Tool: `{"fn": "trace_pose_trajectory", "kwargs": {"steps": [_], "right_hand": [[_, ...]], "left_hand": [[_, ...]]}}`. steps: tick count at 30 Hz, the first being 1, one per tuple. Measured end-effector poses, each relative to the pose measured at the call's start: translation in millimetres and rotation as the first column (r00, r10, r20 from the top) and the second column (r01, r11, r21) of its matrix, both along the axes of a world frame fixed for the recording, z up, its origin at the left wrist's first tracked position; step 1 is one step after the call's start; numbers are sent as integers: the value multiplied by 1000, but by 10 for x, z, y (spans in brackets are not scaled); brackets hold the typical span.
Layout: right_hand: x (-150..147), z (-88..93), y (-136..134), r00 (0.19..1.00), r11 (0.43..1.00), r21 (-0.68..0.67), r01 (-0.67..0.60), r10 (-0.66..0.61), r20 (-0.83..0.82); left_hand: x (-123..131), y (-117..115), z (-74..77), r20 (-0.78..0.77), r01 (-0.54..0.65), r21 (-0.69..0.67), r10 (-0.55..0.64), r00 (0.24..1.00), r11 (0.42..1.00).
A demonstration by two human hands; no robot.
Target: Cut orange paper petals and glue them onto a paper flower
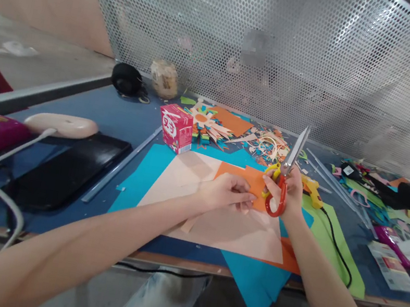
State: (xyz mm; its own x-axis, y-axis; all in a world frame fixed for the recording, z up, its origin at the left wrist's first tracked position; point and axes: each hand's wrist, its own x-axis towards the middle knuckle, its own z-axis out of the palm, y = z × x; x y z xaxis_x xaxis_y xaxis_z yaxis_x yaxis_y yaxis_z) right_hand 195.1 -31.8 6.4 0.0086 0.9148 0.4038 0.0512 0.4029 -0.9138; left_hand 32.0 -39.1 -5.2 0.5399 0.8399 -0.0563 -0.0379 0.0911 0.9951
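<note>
My right hand (293, 193) is closed around a pair of scissors (295, 151) with red and yellow handles, its blades pointing up and away from me. My left hand (228, 192) is closed, thumb and fingers pinched at the edge of a piece of orange paper (258, 188); the fingers partly hide the grip. Beneath both hands lie pale peach sheets (234, 235), stacked over blue paper (147, 167). Right of the scissors, a yellow glue gun (313, 191) rests with its black cord across a light green sheet (343, 246).
A pink box (176, 128) stands behind the sheets, near a heap of paper scraps (269, 146). A black tablet-like slab (71, 169) and a clear stick (124, 163) lie on the left. A perforated metal panel (219, 29) closes off the back. More clutter fills the right side.
</note>
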Motion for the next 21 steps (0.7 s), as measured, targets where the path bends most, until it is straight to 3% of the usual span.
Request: {"fn": "trace_pose_trajectory", "kwargs": {"steps": [17,21], "right_hand": [[-2,32,-28,999,999,-3,-45,45,12],[22,11,-39,992,992,16,-123,122,26]], "left_hand": [[-22,0,-45,-114,82,236,-56,992,968],[-48,-47,35,-287,115,469,28,958,876]]}}
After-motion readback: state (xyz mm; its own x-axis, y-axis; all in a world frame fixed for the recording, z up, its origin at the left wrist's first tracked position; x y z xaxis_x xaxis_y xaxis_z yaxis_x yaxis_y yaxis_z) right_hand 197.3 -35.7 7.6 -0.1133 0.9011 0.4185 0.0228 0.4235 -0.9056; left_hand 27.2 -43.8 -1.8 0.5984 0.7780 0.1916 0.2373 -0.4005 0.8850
